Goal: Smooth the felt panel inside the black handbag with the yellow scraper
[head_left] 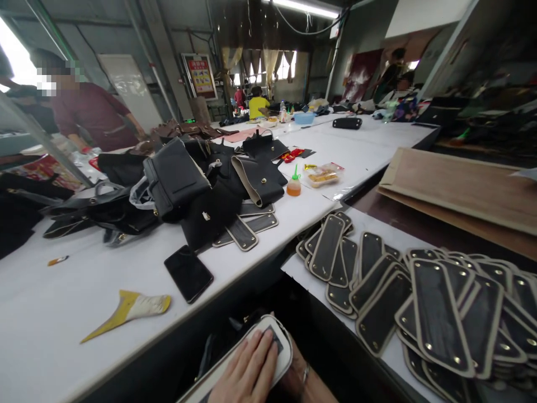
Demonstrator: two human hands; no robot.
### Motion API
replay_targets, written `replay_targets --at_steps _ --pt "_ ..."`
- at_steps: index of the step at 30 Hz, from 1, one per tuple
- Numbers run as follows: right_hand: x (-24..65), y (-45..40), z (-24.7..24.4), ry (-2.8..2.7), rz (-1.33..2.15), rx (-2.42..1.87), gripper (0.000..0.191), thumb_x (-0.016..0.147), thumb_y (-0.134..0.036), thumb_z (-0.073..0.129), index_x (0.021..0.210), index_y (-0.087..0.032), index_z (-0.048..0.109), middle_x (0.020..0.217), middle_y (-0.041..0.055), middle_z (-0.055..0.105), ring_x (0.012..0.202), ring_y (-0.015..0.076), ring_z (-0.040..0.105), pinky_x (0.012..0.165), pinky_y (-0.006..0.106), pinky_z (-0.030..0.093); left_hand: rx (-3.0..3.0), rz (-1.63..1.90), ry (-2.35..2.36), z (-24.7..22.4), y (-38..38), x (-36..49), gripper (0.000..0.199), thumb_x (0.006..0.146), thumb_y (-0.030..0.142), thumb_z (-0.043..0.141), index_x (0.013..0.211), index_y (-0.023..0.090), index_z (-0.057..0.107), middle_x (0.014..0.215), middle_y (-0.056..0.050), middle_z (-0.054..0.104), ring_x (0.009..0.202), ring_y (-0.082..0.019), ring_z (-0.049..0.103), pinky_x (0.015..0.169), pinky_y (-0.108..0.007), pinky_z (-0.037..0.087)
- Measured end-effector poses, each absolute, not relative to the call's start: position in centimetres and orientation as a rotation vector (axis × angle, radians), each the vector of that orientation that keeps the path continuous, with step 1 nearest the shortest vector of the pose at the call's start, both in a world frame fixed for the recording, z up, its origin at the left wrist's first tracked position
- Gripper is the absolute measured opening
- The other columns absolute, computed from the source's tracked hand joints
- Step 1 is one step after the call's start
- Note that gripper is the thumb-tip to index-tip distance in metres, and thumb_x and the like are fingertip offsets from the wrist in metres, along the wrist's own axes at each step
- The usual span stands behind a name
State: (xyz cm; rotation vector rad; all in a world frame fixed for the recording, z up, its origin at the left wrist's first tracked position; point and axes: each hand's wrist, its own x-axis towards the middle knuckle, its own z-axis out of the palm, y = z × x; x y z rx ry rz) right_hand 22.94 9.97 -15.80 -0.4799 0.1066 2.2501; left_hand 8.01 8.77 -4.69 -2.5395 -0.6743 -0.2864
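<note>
Our hands are at the cream-rimmed piece point(286, 352), low between the bench point(138, 358) and the piled panels point(444, 313). Our left hand point(247, 366) lies flat on it, fingers straight; our right hand point(296, 366) meets its right edge, its fingers hidden, so we cannot tell its grip. A phone point(188, 273) and yellow scrap point(126, 312) lie before heaped black bags point(178, 179).

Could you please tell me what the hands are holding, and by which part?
A white-topped piece: the right hand holds its right edge, fingers hidden; the left hand lies flat on top.
</note>
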Motion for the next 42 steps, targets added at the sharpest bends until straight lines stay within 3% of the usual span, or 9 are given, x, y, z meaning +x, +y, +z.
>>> replay_targets --at_steps 7,12,16,19,28,33,42 --pt "23.1 10.1 -16.4 0.211 2.274 -0.35 0.036 0.085 -0.045 0.065 0.087 -0.01 0.07 0.086 0.0069 0.073 0.086 0.0126 0.064 0.084 0.02 0.047 -2.593 -0.3 -0.777 -2.7 9.1 9.2 0.063 0.086 0.069 0.045 0.117 0.018 0.064 0.121 -0.003 0.068 0.108 -0.018 0.065 0.082 -0.025 0.057" --pt "24.1 9.6 -14.3 0.149 2.296 -0.414 0.046 0.086 -0.051 0.061 0.094 -0.007 0.07 0.088 0.0111 0.072 0.088 0.0193 0.065 0.085 0.029 0.046 -2.605 -0.314 -0.873 -0.6 9.2 10.8 0.059 0.074 0.068 0.063 0.11 0.022 0.067 0.113 -0.003 0.071 0.093 -0.02 0.07 0.072 -0.026 0.061" --pt "25.3 8.7 -12.9 -0.023 2.175 -0.724 0.054 0.081 -0.06 0.062 0.112 -0.016 0.067 0.095 0.0064 0.072 0.089 0.0204 0.064 0.085 0.033 0.044 -2.647 -0.259 -0.908 0.0 9.1 11.6 0.063 0.059 0.06 0.079 0.112 0.027 0.067 0.111 -0.006 0.072 0.089 -0.024 0.071 0.063 -0.029 0.062" --pt "25.8 8.3 -12.5 -0.144 2.171 -0.81 0.063 0.08 -0.068 0.056 0.116 -0.016 0.066 0.095 0.0076 0.072 0.087 0.0216 0.063 0.085 0.035 0.043 -2.674 -0.276 -0.898 -0.1 9.1 11.5 0.07 0.055 0.059 0.082 0.115 0.027 0.065 0.112 -0.009 0.071 0.09 -0.026 0.07 0.063 -0.031 0.061" --pt "26.0 8.0 -12.7 -0.214 2.185 -0.832 0.069 0.08 -0.072 0.052 0.116 -0.015 0.066 0.102 0.0099 0.071 0.097 0.0243 0.061 0.091 0.037 0.041 -2.841 -0.135 -1.06 0.4 9.3 11.5 0.056 0.072 0.036 0.077 0.124 0.031 0.058 0.121 -0.008 0.066 0.098 -0.027 0.067 0.071 -0.034 0.058" --pt "26.3 8.1 -11.6 -0.244 2.165 -0.802 0.067 0.08 -0.069 0.056 0.116 -0.013 0.066 0.101 0.0097 0.071 0.099 0.0234 0.061 0.094 0.036 0.039 -2.878 -0.179 -1.276 -0.3 9.0 11.8 0.04 0.082 0.049 0.065 0.119 0.034 0.059 0.125 -0.004 0.065 0.102 -0.026 0.065 0.077 -0.036 0.058" --pt "26.7 8.2 -10.4 -0.267 2.191 -0.854 0.062 0.085 -0.063 0.053 0.12 -0.013 0.065 0.108 0.01 0.07 0.1 0.022 0.061 0.088 0.033 0.041 -2.673 -0.396 -1.034 -1.1 9.0 11.4 0.051 0.077 0.065 0.062 0.114 0.03 0.064 0.114 -0.006 0.07 0.095 -0.023 0.069 0.075 -0.031 0.058"
